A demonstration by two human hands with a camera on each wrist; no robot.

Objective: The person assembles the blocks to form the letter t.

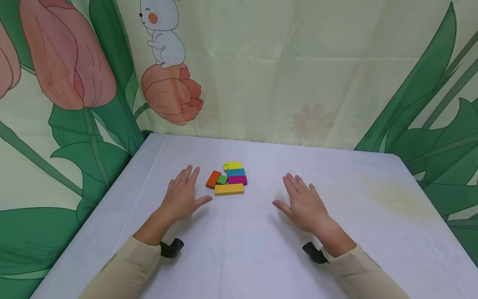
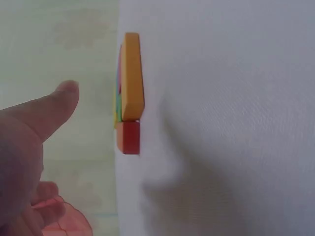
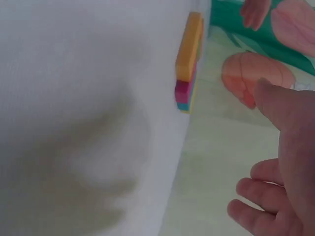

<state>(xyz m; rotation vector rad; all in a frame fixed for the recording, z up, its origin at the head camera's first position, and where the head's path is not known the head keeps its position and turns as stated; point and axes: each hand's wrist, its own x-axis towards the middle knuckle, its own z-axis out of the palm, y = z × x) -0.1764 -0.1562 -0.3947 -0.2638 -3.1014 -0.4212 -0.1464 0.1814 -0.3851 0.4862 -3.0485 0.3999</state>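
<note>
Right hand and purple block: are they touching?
Apart. The head view shows a wide stretch of table between the right hand and the purple block.

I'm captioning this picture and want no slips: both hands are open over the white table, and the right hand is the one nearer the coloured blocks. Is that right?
Not quite: the left hand is nearer the coloured blocks, while the right hand is farther from them, as the head view shows. Both hands are indeed open over the white table.
</note>
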